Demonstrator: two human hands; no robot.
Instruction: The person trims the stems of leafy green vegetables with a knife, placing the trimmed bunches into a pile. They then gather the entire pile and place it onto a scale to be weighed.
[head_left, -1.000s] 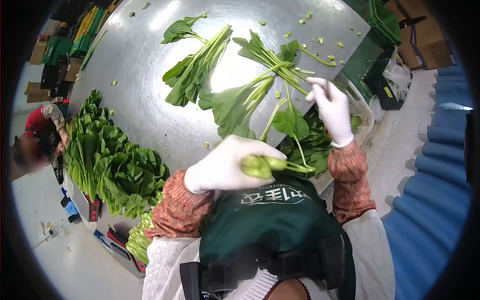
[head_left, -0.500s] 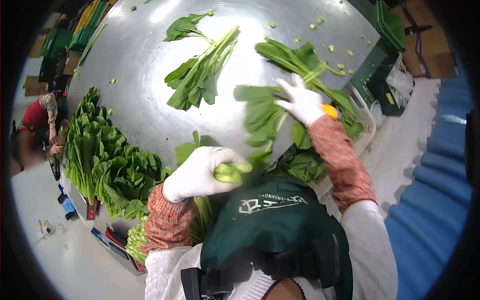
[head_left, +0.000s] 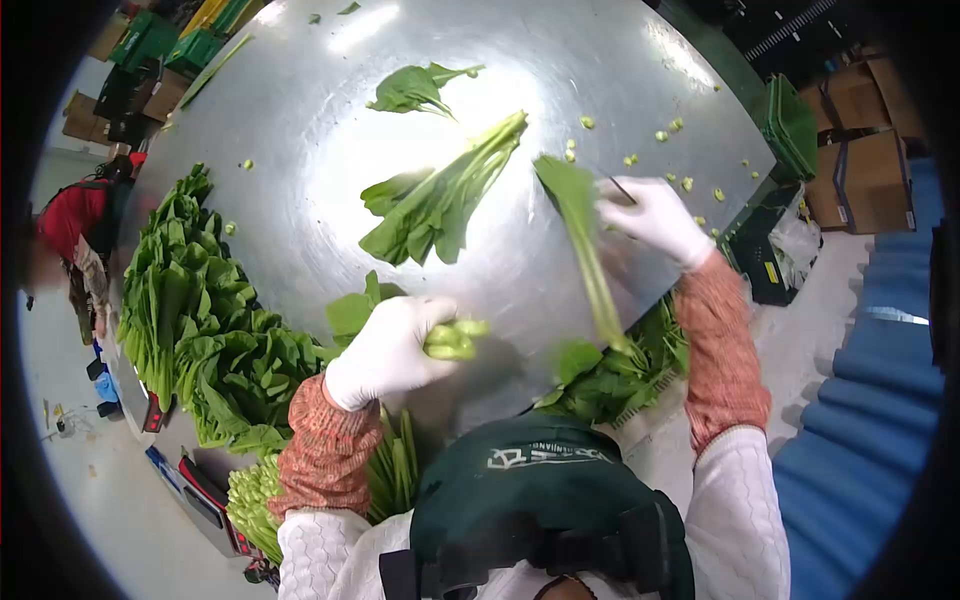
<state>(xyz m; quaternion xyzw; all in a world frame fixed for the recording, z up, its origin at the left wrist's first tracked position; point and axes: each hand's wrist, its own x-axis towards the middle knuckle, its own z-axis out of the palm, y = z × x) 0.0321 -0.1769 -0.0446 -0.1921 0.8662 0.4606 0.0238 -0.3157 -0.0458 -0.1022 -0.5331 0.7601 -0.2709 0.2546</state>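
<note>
My left hand, in a white glove, is closed round a bunch of leafy greens; pale cut stem ends poke out by the thumb and leaves show behind the knuckles. My right hand, also gloved, is closed at the right side of the table. A thin dark blade, seemingly of a small knife, sticks out at its fingers; the handle is hidden. Beside these fingertips is a blurred single leafy stalk, its stem pointing towards me. Whether the fingers touch it I cannot tell.
A loose bunch and small leaves lie on the metal table. Greens are heaped along the left edge. More leaves fill a container at the right. Cut bits dot the table. Another person stands at far left.
My right hand has lifted off the stalks at the right and moved outward. Several stalks there have gone from the table surface; one remains beside the hand. My left hand keeps its bunch. The view has shifted.
</note>
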